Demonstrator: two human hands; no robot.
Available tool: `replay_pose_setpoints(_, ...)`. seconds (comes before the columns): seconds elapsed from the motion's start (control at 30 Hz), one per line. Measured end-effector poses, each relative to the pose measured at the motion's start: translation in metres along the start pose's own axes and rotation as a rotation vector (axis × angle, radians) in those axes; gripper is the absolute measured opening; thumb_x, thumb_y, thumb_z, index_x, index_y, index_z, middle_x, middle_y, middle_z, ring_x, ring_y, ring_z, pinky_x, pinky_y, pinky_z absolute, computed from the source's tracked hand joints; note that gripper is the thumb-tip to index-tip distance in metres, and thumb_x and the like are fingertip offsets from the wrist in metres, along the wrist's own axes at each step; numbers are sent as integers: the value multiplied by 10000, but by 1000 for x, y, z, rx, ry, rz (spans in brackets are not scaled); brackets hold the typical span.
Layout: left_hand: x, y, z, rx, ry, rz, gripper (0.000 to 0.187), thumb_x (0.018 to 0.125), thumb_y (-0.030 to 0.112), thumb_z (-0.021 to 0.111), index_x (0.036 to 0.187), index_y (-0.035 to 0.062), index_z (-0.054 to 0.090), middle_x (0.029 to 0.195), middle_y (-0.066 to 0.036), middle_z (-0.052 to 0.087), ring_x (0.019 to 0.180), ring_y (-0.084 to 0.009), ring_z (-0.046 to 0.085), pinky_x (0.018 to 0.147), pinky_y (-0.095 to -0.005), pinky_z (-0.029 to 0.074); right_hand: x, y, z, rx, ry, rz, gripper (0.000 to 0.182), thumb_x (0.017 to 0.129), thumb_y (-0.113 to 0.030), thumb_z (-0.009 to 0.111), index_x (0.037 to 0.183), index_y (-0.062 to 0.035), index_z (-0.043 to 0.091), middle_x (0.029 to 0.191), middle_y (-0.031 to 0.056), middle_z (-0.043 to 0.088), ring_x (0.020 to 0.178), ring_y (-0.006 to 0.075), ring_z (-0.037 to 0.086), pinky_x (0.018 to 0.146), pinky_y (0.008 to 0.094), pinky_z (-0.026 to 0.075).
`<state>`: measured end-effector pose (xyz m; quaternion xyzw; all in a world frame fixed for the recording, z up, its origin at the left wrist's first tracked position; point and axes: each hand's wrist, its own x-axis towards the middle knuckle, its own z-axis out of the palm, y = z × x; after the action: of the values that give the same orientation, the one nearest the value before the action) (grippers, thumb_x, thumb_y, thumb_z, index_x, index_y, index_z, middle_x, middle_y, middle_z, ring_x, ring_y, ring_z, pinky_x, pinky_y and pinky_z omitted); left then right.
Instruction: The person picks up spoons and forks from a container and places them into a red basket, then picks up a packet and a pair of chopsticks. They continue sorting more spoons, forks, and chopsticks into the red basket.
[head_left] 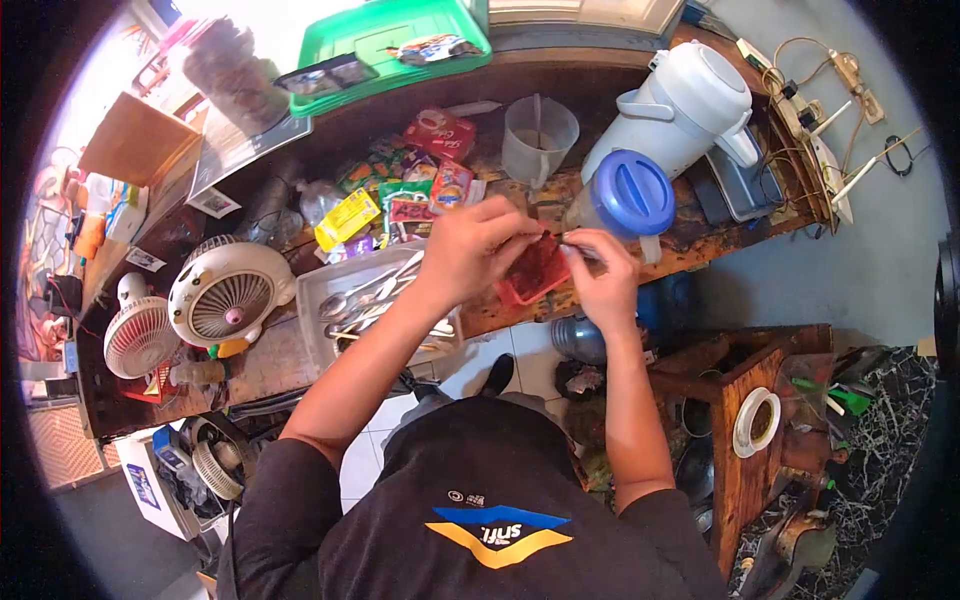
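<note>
Red container point(533, 272), at the table's point(487, 318) near edge: my left hand point(478, 248) pinches its rim at eleven o'clock, my right hand point(606, 272) at one. Beyond: blue-lidded jug point(630, 195), two o'clock; cutlery tray point(316, 318), nine.

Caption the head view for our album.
Left hand and right hand hold a small red item beside a blue-lidded pitcher.

Green tray point(385, 62), white fans point(230, 293), blue-lidded pitcher point(632, 195)
</note>
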<state>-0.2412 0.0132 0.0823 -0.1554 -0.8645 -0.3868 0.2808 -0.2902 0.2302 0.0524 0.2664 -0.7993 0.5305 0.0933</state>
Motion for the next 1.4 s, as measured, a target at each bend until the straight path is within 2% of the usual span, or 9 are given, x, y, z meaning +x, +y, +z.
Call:
replay_pose_setpoints(0.2, -13, -19, 38, 150, -128, 45, 193, 803, 89, 774, 992, 126, 763, 903, -43, 710, 768, -275, 706, 657, -394, 564, -1, 19, -3, -21, -77, -37, 123, 882, 14, 727, 1002, -9, 720, 1011, 131, 732, 939, 307, 731, 823, 380, 569)
replay_pose_setpoints(0.27, -16, -25, 45, 250, -165, 128, 219, 779, 107, 775, 996, 142, 764, 935, -28, 714, 815, -259, 712, 720, -395, 559, -2, 23, -3, -18, -105, -71, 118, 883, 10, 720, 1000, -12, 720, 1007, 130, 729, 931, 324, 723, 816, 389, 567)
replay_pose_setpoints(0.37, -23, -29, 54, 346, -208, 84, 237, 767, 124, 772, 1002, 162, 764, 944, -15, 718, 891, -246, 708, 819, -401, 538, -2, 23, -5, -4, -113, -80, 130, 874, 23, 727, 997, -18, 726, 1011, 123, 734, 934, 319, 727, 818, 387, 569)
replay_pose_setpoints(0.57, -18, -22, 45, 411, -105, 72, 318, 752, 119, 793, 1061, 175, 746, 963, -24, 716, 931, -261, 683, 888, -390, 495, 2, 5, -12, 49, -74, -86, 160, 851, 57, 732, 990, -24, 736, 1029, 121, 747, 938, 288, 739, 809, 372, 576)
replay_pose_setpoints(0.73, -19, -25, 46, 304, -113, -65, 337, 753, 104, 792, 1080, 161, 734, 984, -39, 710, 983, -274, 668, 923, -418, 475, 0, 23, 8, 89, -85, -63, 169, 850, 50, 727, 999, -28, 739, 1037, 125, 744, 924, 297, 737, 788, 366, 584)
replay_pose_setpoints(0.87, -17, -20, 31, 187, -169, -98, 377, 768, 43, 745, 1128, 151, 716, 1038, -56, 706, 1050, -284, 656, 970, -447, 451, 3, 35, 25, -178, -51, -165, 241, 830, 23, 711, 1060, -50, 711, 1052, 116, 696, 999, 353, 680, 850, 430, 554)
replay_pose_setpoints(0.93, -18, -16, 24, 172, -171, -107, 389, 770, 27, 725, 1139, 147, 711, 1051, -62, 706, 1065, -285, 655, 985, -451, 445, 4, 31, 27, -192, -23, 26, 288, 816, 16, 714, 1091, -65, 691, 1043, 115, 669, 1027, 356, 660, 871, 451, 534)
replay_pose_setpoints(1.03, -27, -16, 17, 156, -182, -131, 408, 772, 16, 700, 1160, 143, 702, 1079, -72, 704, 1089, -288, 653, 1017, -461, 435, 1, 33, 26, -201, -58, 47, 290, 830, -10, 715, 1111, -73, 680, 1040, 114, 659, 1001, 363, 665, 853, 452, 536)
replay_pose_setpoints(1.4, -49, -11, -7, 102, -148, -192, 366, 795, 20, 684, 1138, 141, 714, 1053, -75, 714, 1073, -287, 658, 1013, -453, 440, -15, 26, 3, -254, -38, 94, 177, 917, -85, 713, 1092, -69, 700, 1031, 103, 676, 917, 298, 676, 774, 396, 528)
